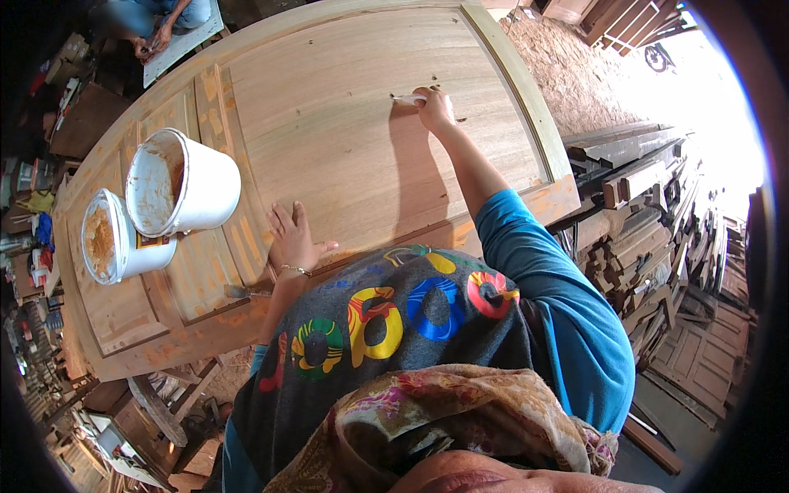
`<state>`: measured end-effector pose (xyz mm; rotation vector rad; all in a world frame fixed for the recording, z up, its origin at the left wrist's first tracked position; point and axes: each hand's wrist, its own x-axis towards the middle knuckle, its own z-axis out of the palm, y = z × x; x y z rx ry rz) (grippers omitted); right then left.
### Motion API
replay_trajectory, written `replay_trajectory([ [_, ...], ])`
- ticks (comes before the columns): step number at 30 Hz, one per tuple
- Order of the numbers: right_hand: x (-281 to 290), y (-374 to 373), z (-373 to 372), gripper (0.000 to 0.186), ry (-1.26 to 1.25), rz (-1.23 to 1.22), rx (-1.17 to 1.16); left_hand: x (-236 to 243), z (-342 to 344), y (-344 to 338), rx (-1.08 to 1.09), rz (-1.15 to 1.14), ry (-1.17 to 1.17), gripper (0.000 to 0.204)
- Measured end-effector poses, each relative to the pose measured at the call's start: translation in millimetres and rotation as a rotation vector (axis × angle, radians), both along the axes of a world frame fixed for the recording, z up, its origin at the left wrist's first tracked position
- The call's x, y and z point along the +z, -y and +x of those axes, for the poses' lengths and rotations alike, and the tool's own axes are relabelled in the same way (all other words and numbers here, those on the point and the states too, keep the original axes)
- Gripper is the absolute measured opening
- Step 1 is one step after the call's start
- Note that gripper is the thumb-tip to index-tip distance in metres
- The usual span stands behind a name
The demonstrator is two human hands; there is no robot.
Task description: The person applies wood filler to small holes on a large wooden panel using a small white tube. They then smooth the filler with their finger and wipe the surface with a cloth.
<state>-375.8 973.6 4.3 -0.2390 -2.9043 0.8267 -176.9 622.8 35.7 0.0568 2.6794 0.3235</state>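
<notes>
The right hand has its fingers clamped on a small white tool above the wooden door, right of centre; the left hand lies near the near edge, fingers apart. Two white buckets stand toward the left end.

a wooden door lies beneath a white tool.

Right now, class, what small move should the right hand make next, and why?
Probably draw the white tool lightly across the dark spot on the door: the right hand holds its tip beside that spot, and the left hand rests on the wood.
</notes>
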Motion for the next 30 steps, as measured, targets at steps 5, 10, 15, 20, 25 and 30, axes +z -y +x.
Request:
replay_trajectory([
  [5, 1.1, -0.5, 0.2, 0.025, 0.005, -0.011, -0.001, -4.5, 1.0, 0.4, 0.004, 0.001, -0.022, 0.123],
  [10, 2.7, -0.3, 0.6, 0.026, 0.013, -0.004, 0.000, -5.8, 1.2, 1.4, 0.000, 0.014, -0.041, 0.122],
  [15, 2.2, -0.2, 0.4, 0.025, 0.011, -0.011, 0.001, -8.2, 1.8, 1.5, 0.000, 0.015, -0.044, 0.122],
  [20, -3.5, -2.6, -0.6, 0.024, -0.011, -0.003, 0.007, -7.7, 1.8, 1.9, -0.002, 0.019, -0.045, 0.123],
  [25, -4.4, -3.1, -0.5, 0.023, -0.020, -0.007, 0.010, -4.1, 1.7, 0.6, 0.010, 0.022, -0.034, 0.122],
  [30, -6.8, -3.9, -0.5, 0.024, -0.051, -0.003, 0.014, -6.7, 2.7, 1.8, 0.001, 0.028, -0.062, 0.121],
])
